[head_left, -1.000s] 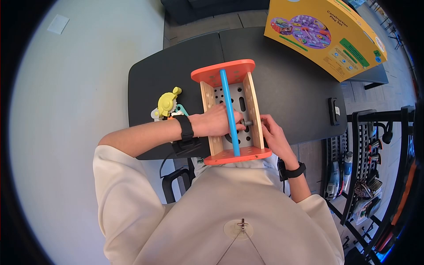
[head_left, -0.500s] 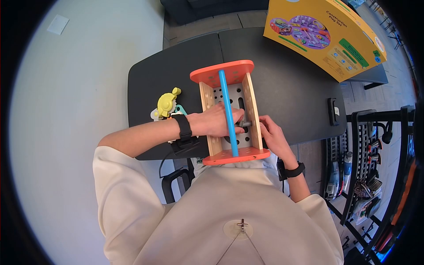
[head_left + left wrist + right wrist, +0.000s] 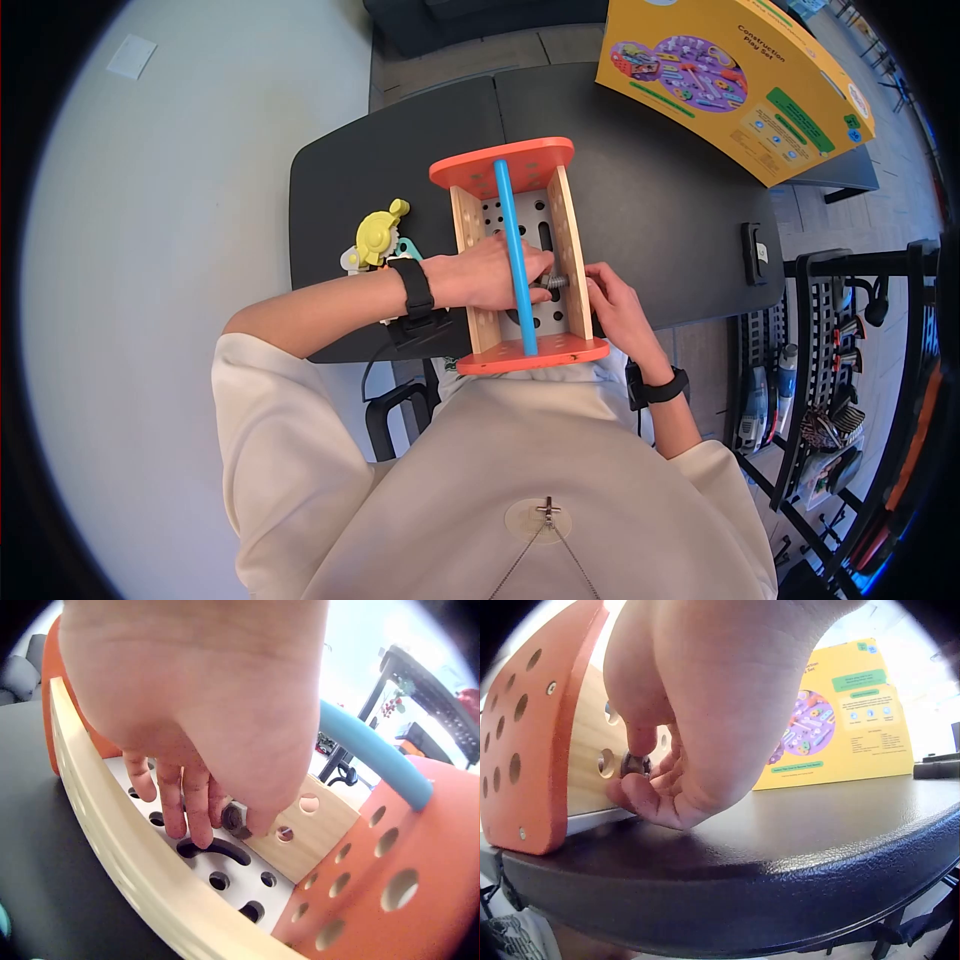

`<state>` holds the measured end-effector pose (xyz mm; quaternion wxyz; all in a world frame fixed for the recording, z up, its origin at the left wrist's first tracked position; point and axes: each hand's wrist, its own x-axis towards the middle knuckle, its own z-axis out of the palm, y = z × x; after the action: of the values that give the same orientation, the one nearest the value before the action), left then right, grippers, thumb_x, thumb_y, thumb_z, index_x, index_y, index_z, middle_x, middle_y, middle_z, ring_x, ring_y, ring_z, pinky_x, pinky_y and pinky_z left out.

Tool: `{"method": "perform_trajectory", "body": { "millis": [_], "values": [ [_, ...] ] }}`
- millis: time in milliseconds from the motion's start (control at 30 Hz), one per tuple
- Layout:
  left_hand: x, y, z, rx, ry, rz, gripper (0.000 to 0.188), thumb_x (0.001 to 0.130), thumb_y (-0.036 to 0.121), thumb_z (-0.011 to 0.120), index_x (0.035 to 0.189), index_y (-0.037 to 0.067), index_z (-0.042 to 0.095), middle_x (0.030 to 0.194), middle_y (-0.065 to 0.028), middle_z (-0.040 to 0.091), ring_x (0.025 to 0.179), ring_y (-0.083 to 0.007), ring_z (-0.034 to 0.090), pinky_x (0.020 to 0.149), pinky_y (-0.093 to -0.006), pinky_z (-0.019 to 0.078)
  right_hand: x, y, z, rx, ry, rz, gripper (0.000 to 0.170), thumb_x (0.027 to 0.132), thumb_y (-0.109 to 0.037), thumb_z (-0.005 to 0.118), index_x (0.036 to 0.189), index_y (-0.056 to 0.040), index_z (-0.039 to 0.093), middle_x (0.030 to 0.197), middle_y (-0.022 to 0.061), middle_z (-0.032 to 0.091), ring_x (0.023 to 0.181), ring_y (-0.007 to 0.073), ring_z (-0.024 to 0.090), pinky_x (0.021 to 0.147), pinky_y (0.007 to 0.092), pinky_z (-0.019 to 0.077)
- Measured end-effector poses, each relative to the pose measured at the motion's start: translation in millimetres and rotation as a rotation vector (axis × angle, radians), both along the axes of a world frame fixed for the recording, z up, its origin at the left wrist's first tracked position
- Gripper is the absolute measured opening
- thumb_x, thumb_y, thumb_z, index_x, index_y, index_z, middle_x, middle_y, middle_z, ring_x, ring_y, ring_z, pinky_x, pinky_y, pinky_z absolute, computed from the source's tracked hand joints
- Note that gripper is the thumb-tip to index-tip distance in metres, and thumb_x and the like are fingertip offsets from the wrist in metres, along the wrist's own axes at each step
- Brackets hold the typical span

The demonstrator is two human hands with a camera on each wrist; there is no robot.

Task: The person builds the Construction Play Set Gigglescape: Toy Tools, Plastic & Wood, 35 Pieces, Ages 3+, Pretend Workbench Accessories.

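A toy toolbox with orange end panels, pale wooden sides and a blue handle rod stands on the black table. My left hand reaches in under the rod. Its thumb and index finger pinch a grey hex nut on the end of a grey threaded bolt, which runs through the right wooden side. Outside that side, my right hand pinches the bolt's dark round head between thumb and fingers. The left hand's other fingers hang over the grey perforated floor.
Yellow, teal and white toy pieces lie left of the toolbox. A yellow play set box stands at the back right. A small black device is near the table's right edge. Shelving with tools stands beyond.
The toolbox has shifted slightly to the left. My left fingers have moved a little around the nut, while the right hand stays at the bolt's head outside.
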<state>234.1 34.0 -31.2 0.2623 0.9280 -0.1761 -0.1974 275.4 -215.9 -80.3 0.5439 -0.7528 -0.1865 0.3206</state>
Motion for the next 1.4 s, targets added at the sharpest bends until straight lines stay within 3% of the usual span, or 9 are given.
{"method": "perform_trajectory", "body": {
  "millis": [67,400,500,567,667,1000,1200,1267,1400],
  "values": [
    [4,-1,6,0.057,0.087,-0.004,0.049,0.099,0.045,0.072,0.091,-0.003,0.067,0.079,-0.0209,0.07,0.084,-0.0401,0.071,0.078,-0.0493,0.0572,0,0,-1,-0.001,-0.005,0.004,0.031,0.113,-0.025,0.056,0.128,0.002,0.061,0.088,0.0091,0.068,0.077,0.0145,0.062,0.074,0.0324,0.0529],
    [-1,-3,0,0.128,-0.006,0.01,0.06,0.103,0.051,0.066,0.073,0.0,0.068,0.064,-0.0197,0.064,0.066,-0.04,0.068,0.07,-0.0496,0.057,-1,0,1,0.002,0.021,-0.001,0.032,0.113,-0.025,0.054,0.127,0.0034,0.061,0.088,0.0087,0.068,0.076,0.0147,0.061,0.074,0.0323,0.0528],
    [-3,-1,1,0.077,0.087,0.027,0.053,0.106,0.044,0.063,0.078,0.0,0.069,0.066,-0.0195,0.065,0.07,-0.041,0.069,0.075,-0.0508,0.0573,-1,1,1,0.001,0.011,-0.003,0.033,0.113,-0.026,0.054,0.126,0.0033,0.061,0.088,0.0089,0.069,0.076,0.0148,0.062,0.074,0.0322,0.0532],
    [-2,2,-2,0.085,0.222,-0.032,0.041,0.107,0.039,0.059,0.101,0.001,0.073,0.085,-0.0205,0.07,0.09,-0.039,0.07,0.083,-0.0518,0.0564,0,1,1,-0.007,0.003,-0.004,0.033,0.113,-0.026,0.054,0.126,0.0034,0.062,0.088,0.009,0.069,0.076,0.0149,0.062,0.074,0.0322,0.0533],
    [-2,5,-7,0.099,0.186,-0.048,0.036,0.107,0.034,0.058,0.108,0.001,0.071,0.088,-0.0199,0.069,0.096,-0.0383,0.069,0.088,-0.0519,0.0554,-1,1,2,-0.018,-0.001,-0.003,0.033,0.114,-0.026,0.054,0.125,0.0034,0.062,0.088,0.0091,0.069,0.076,0.0151,0.062,0.074,0.0322,0.0535],
    [2,2,6,0.047,0.334,0.012,0.035,0.108,0.032,0.056,0.108,0.0,0.07,0.092,-0.0206,0.07,0.099,-0.0387,0.068,0.092,-0.0515,0.054,-1,1,2,-0.02,0.015,-0.001,0.032,0.113,-0.026,0.055,0.122,0.0029,0.063,0.087,0.0086,0.069,0.075,0.015,0.062,0.073,0.0321,0.0529],
    [0,1,12,0.003,0.288,0.081,0.036,0.104,0.034,0.067,0.106,-0.002,0.067,0.087,-0.0198,0.07,0.092,-0.039,0.07,0.083,-0.0505,0.0546,0,1,-3,-0.03,0.012,0.0,0.032,0.113,-0.028,0.055,0.116,0.0027,0.063,0.087,0.0096,0.072,0.074,0.0155,0.063,0.072,0.0328,0.0529],
    [-3,2,7,-0.004,0.116,0.061,0.036,0.101,0.034,0.072,0.104,-0.001,0.065,0.085,-0.0197,0.069,0.089,-0.0387,0.07,0.079,-0.0497,0.0546,1,1,-5,-0.046,0.014,-0.003,0.032,0.113,-0.029,0.055,0.113,0.0026,0.063,0.086,0.0102,0.072,0.073,0.0164,0.064,0.07,0.0336,0.0531],
    [-3,0,4,-0.011,0.111,0.077,0.037,0.1,0.036,0.073,0.1,0.0,0.064,0.085,-0.0189,0.07,0.089,-0.0384,0.07,0.079,-0.0498,0.0548,1,4,-5,-0.084,0.003,-0.02,0.037,0.113,-0.032,0.054,0.105,0.0027,0.063,0.082,0.0126,0.072,0.069,0.0208,0.067,0.068,0.0362,0.0534]
  ]
}}
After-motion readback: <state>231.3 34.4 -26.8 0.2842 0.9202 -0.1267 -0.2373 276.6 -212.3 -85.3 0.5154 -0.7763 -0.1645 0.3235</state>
